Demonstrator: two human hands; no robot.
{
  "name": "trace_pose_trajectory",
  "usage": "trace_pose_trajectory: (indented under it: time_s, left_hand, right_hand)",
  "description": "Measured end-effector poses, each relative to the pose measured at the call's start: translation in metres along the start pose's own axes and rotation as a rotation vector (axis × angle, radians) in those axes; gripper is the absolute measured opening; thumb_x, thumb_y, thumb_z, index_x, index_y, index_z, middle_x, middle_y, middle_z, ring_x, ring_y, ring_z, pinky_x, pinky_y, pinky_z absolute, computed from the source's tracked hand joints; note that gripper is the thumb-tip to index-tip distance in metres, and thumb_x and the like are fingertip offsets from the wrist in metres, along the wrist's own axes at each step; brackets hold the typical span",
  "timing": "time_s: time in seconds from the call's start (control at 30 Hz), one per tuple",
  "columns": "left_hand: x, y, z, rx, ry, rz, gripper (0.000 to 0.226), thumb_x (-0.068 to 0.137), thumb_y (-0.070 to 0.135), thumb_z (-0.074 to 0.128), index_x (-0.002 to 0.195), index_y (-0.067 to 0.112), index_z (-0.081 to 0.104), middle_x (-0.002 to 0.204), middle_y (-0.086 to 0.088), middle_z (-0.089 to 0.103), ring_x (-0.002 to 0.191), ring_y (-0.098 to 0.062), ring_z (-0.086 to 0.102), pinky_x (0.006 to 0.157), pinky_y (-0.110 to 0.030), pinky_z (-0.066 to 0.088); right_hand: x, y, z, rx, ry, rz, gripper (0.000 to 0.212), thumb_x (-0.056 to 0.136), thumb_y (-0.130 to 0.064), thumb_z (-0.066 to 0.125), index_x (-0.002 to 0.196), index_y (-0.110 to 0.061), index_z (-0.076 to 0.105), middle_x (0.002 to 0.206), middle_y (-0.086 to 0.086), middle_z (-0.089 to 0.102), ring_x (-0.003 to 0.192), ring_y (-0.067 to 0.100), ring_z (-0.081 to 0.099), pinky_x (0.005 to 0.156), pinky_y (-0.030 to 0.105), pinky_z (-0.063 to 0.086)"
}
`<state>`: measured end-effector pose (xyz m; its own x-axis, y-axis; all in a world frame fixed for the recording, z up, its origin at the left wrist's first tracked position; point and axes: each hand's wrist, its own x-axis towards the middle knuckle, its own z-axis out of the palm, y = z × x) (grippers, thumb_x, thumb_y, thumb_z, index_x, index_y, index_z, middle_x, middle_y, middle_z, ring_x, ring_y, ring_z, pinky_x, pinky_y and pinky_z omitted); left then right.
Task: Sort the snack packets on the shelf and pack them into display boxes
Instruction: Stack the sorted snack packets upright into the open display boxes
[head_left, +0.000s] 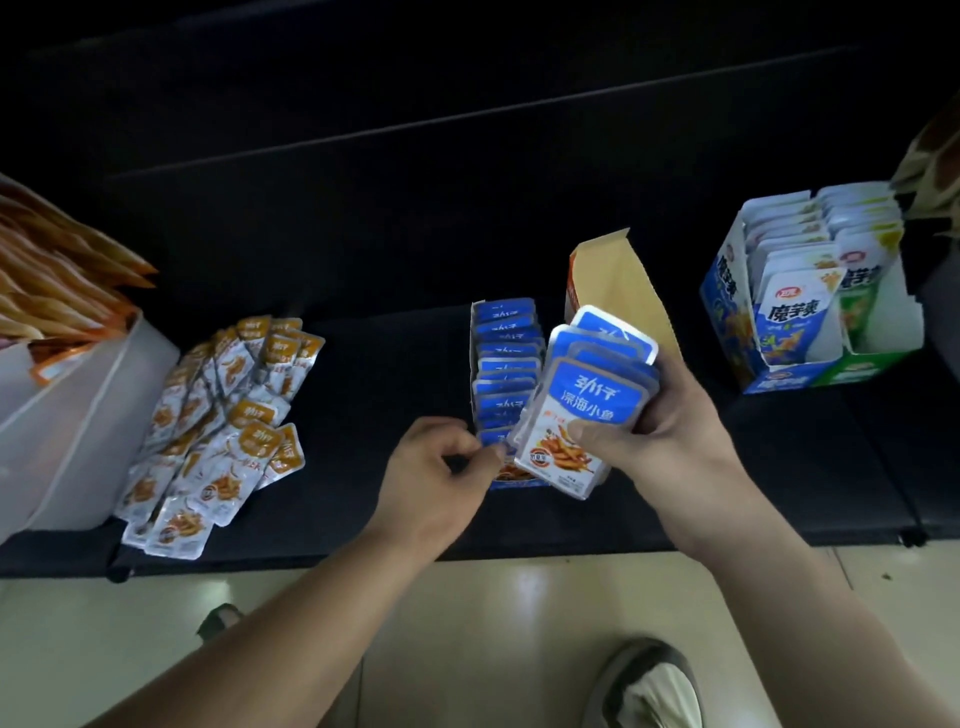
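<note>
Head view: right hand grips a stack of blue packets, left hand pinches one's corner, the box between them looks part filled, and orange packets beyond the left hand lie unsorted.

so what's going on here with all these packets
A person is sorting snack packets on the shelf. The right hand grips a stack of blue packets, and the left hand seems to pinch the stack's lower corner, in front of the blue box, which already holds a row of them. The orange packets lie in a loose pile to the left, not yet boxed. The right box holds other packets.
</note>
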<state>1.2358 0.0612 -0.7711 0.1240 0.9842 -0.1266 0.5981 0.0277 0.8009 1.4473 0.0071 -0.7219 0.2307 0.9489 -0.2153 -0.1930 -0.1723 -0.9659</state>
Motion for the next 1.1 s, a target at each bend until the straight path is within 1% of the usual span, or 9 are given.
trace_pose_trajectory:
  time_s: [0.1, 0.2, 0.27, 0.4, 0.6, 0.8, 0.9, 0.97, 1.1]
  left_hand:
    - [0.007, -0.006, 0.007, -0.018, -0.037, 0.013, 0.013, 0.085, 0.019, 0.082, 0.075, 0.021, 0.074, 0.105, 0.011, 0.068, 0.094, -0.002, 0.068, 0.086, -0.024, 0.055]
    - [0.002, -0.015, 0.008, -0.047, -0.136, -0.035, 0.015, 0.089, 0.017, 0.079, 0.093, 0.027, 0.069, 0.096, 0.012, 0.074, 0.084, -0.006, 0.072, 0.076, -0.027, 0.059]
    - [-0.002, -0.019, 0.011, -0.089, -0.138, -0.060, 0.018, 0.091, 0.011, 0.076, 0.098, 0.025, 0.066, 0.091, 0.016, 0.075, 0.076, -0.003, 0.070, 0.069, -0.020, 0.055]
    - [-0.003, -0.025, 0.021, -0.167, -0.058, -0.127, 0.023, 0.089, 0.002, 0.075, 0.098, 0.022, 0.067, 0.087, 0.009, 0.073, 0.065, -0.001, 0.064, 0.067, -0.016, 0.053]
    - [-0.003, -0.026, 0.022, -0.263, -0.065, -0.229, 0.019, 0.087, -0.003, 0.071, 0.095, 0.014, 0.068, 0.088, 0.002, 0.074, 0.063, -0.002, 0.062, 0.059, -0.019, 0.050]
    - [0.002, -0.031, 0.017, -0.136, -0.025, -0.205, 0.026, 0.080, 0.016, 0.084, 0.091, 0.027, 0.064, 0.089, 0.008, 0.071, 0.074, -0.012, 0.066, 0.071, -0.025, 0.057]
    - [0.009, -0.030, 0.014, 0.020, -0.001, -0.088, 0.030, 0.077, 0.022, 0.086, 0.089, 0.029, 0.059, 0.089, 0.009, 0.065, 0.068, -0.006, 0.059, 0.061, -0.020, 0.050]
    - [0.010, -0.031, 0.015, 0.084, -0.023, -0.008, 0.025, 0.079, 0.019, 0.082, 0.087, 0.028, 0.060, 0.085, 0.007, 0.064, 0.067, -0.008, 0.058, 0.060, -0.027, 0.051]
    - [0.004, -0.028, 0.017, -0.002, -0.030, -0.072, 0.021, 0.081, 0.016, 0.082, 0.088, 0.027, 0.066, 0.075, 0.008, 0.067, 0.064, -0.004, 0.062, 0.065, -0.032, 0.057]
  right_hand:
    - [-0.001, 0.004, 0.002, 0.013, -0.039, 0.016, 0.059, 0.083, 0.010, 0.077, 0.130, -0.022, 0.060, 0.115, 0.007, 0.076, 0.107, 0.027, 0.074, 0.090, 0.056, 0.060]
    - [0.002, 0.009, 0.013, 0.000, -0.055, 0.031, 0.057, 0.084, 0.010, 0.076, 0.127, -0.024, 0.060, 0.115, 0.003, 0.076, 0.107, 0.021, 0.074, 0.091, 0.050, 0.060]
    - [0.005, 0.017, 0.025, -0.037, -0.047, 0.026, 0.057, 0.084, 0.010, 0.076, 0.124, -0.027, 0.060, 0.114, 0.001, 0.075, 0.107, 0.018, 0.074, 0.093, 0.048, 0.060]
    - [0.015, 0.027, 0.034, -0.111, 0.006, -0.036, 0.058, 0.084, 0.008, 0.075, 0.120, -0.033, 0.057, 0.111, -0.004, 0.074, 0.105, 0.010, 0.072, 0.092, 0.038, 0.062]
    - [0.022, 0.031, 0.047, -0.206, -0.111, -0.099, 0.069, 0.086, 0.019, 0.064, 0.130, -0.032, 0.050, 0.115, -0.013, 0.071, 0.112, 0.003, 0.068, 0.093, 0.019, 0.055]
    - [0.026, 0.030, 0.041, -0.208, -0.154, -0.084, 0.067, 0.088, 0.017, 0.066, 0.124, -0.038, 0.054, 0.112, -0.012, 0.073, 0.111, 0.007, 0.070, 0.095, 0.032, 0.059]
    - [0.026, 0.031, 0.037, -0.235, -0.182, -0.098, 0.067, 0.086, 0.013, 0.072, 0.127, -0.037, 0.056, 0.122, -0.004, 0.068, 0.115, 0.010, 0.068, 0.092, 0.030, 0.059]
    - [0.026, 0.033, 0.035, -0.310, -0.181, -0.119, 0.069, 0.083, 0.009, 0.077, 0.129, -0.040, 0.058, 0.133, 0.001, 0.054, 0.122, 0.010, 0.061, 0.092, 0.024, 0.058]
    - [0.026, 0.034, 0.035, -0.439, -0.134, -0.119, 0.069, 0.082, 0.003, 0.080, 0.132, -0.039, 0.059, 0.130, -0.003, 0.051, 0.118, 0.006, 0.061, 0.093, 0.021, 0.057]
